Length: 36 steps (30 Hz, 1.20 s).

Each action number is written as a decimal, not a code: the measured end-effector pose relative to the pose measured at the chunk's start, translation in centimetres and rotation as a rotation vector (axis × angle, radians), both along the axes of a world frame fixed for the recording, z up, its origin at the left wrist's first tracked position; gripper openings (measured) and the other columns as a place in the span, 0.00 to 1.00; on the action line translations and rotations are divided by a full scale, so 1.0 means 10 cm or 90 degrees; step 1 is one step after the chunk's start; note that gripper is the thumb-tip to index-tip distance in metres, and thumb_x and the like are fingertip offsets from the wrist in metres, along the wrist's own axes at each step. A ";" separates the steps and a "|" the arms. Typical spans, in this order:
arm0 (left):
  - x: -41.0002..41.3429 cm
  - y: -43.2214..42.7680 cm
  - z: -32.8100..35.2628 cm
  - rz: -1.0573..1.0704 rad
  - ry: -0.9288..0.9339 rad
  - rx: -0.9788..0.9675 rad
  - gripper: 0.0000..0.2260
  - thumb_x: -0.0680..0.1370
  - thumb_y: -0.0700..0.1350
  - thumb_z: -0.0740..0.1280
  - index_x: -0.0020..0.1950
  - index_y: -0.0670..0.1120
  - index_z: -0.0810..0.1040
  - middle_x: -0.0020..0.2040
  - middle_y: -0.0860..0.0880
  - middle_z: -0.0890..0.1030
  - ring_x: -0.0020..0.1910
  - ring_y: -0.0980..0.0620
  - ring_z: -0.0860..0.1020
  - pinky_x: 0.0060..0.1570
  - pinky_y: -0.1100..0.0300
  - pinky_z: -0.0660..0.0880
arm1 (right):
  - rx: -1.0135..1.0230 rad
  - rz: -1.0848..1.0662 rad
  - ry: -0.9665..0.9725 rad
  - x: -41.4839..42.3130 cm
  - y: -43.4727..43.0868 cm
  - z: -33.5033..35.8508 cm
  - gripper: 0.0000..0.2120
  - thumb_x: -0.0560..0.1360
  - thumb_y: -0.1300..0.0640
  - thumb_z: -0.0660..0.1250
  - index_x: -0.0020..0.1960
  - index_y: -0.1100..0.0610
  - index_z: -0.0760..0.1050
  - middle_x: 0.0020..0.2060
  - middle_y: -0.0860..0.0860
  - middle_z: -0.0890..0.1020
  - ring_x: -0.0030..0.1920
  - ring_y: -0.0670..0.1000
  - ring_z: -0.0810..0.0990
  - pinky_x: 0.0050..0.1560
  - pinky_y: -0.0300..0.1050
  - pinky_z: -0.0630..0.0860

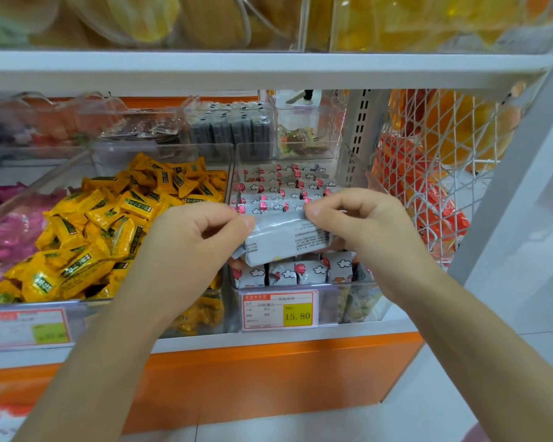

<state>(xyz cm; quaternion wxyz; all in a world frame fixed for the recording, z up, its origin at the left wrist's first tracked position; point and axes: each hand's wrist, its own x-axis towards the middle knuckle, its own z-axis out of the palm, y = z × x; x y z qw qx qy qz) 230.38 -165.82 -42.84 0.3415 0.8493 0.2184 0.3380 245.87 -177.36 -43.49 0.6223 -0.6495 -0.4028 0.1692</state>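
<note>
Centre frame, the left hand [201, 237] pinches one end of a grey snack packet [284, 240], the right hand [361, 221] the other, above its clear bin [358, 301]; it looks light, soft, slick-wrapped. Hold the crimped ends; squeezing the middle may crush it.

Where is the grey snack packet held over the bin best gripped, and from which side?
Probably at its two short ends, one hand coming in from each side. The grey snack packet lies crosswise, long and flat, and the left hand and right hand pinch it there near the upper edge.
</note>
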 end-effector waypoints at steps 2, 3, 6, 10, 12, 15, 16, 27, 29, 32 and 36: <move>0.01 0.00 -0.02 0.006 -0.009 0.029 0.12 0.76 0.46 0.64 0.34 0.44 0.79 0.28 0.54 0.77 0.26 0.62 0.72 0.25 0.71 0.66 | -0.045 0.011 0.033 0.06 -0.02 0.02 0.06 0.71 0.58 0.70 0.37 0.57 0.83 0.35 0.48 0.84 0.38 0.51 0.81 0.42 0.48 0.80; 0.02 0.00 -0.02 0.010 -0.012 0.045 0.11 0.76 0.47 0.64 0.35 0.46 0.80 0.31 0.52 0.77 0.28 0.60 0.72 0.27 0.69 0.68 | -0.063 0.021 0.039 0.09 -0.03 0.03 0.06 0.72 0.57 0.70 0.37 0.57 0.83 0.36 0.49 0.84 0.40 0.52 0.81 0.43 0.49 0.80; 0.04 0.00 -0.02 0.007 -0.012 0.073 0.10 0.75 0.48 0.64 0.36 0.49 0.79 0.35 0.54 0.78 0.32 0.59 0.74 0.32 0.69 0.70 | -0.082 0.075 0.091 0.14 -0.07 0.07 0.09 0.73 0.58 0.68 0.41 0.64 0.82 0.39 0.53 0.85 0.39 0.49 0.82 0.37 0.42 0.79; 0.04 -0.03 -0.02 0.002 -0.012 0.110 0.09 0.76 0.47 0.63 0.37 0.50 0.79 0.36 0.58 0.77 0.33 0.63 0.73 0.32 0.73 0.69 | -0.070 0.115 0.194 0.18 -0.10 0.10 0.11 0.68 0.56 0.68 0.39 0.65 0.80 0.37 0.56 0.82 0.35 0.47 0.80 0.32 0.38 0.78; 0.04 -0.02 -0.03 0.007 -0.020 0.111 0.10 0.76 0.48 0.63 0.38 0.48 0.79 0.35 0.55 0.77 0.32 0.61 0.73 0.31 0.71 0.69 | -0.064 0.128 0.200 0.19 -0.10 0.09 0.13 0.66 0.54 0.68 0.40 0.65 0.80 0.39 0.58 0.82 0.36 0.49 0.80 0.33 0.39 0.78; 0.05 0.00 -0.04 0.032 -0.030 0.102 0.12 0.76 0.49 0.61 0.39 0.45 0.79 0.29 0.50 0.75 0.31 0.58 0.73 0.30 0.68 0.69 | -0.030 0.165 0.237 0.18 -0.09 0.08 0.13 0.68 0.54 0.66 0.41 0.65 0.81 0.37 0.57 0.84 0.36 0.49 0.83 0.34 0.37 0.78; 0.04 0.00 -0.04 0.043 -0.035 0.096 0.12 0.77 0.49 0.61 0.38 0.46 0.79 0.29 0.50 0.75 0.31 0.59 0.73 0.30 0.68 0.69 | -0.012 0.172 0.261 0.19 -0.09 0.08 0.13 0.69 0.54 0.65 0.42 0.65 0.81 0.37 0.56 0.85 0.37 0.49 0.84 0.35 0.36 0.79; 0.14 -0.04 -0.06 0.138 -0.077 -0.020 0.19 0.79 0.48 0.58 0.33 0.38 0.73 0.24 0.45 0.77 0.18 0.61 0.71 0.21 0.67 0.65 | 0.041 0.214 0.115 0.18 -0.03 0.00 0.21 0.64 0.60 0.70 0.57 0.51 0.78 0.44 0.48 0.84 0.38 0.45 0.77 0.38 0.35 0.75; 0.20 -0.09 -0.04 0.128 -0.089 -0.057 0.20 0.80 0.48 0.56 0.33 0.39 0.73 0.24 0.44 0.78 0.17 0.59 0.70 0.20 0.67 0.65 | 0.048 0.192 0.116 0.20 -0.01 0.00 0.19 0.67 0.60 0.70 0.57 0.52 0.78 0.45 0.51 0.84 0.36 0.48 0.78 0.36 0.37 0.76; 0.32 -0.11 0.02 0.096 -0.118 -0.147 0.18 0.81 0.51 0.53 0.44 0.41 0.76 0.29 0.44 0.80 0.19 0.55 0.72 0.23 0.61 0.70 | 0.087 0.101 0.130 0.27 0.01 0.03 0.11 0.73 0.63 0.67 0.55 0.56 0.78 0.43 0.53 0.84 0.40 0.51 0.82 0.39 0.42 0.80; 0.62 -0.06 0.04 0.086 -0.026 -0.025 0.12 0.81 0.47 0.54 0.58 0.46 0.73 0.45 0.51 0.78 0.40 0.56 0.76 0.40 0.57 0.74 | 0.056 -0.146 0.007 0.40 0.03 0.05 0.10 0.74 0.58 0.68 0.55 0.53 0.75 0.48 0.53 0.82 0.41 0.52 0.84 0.48 0.52 0.81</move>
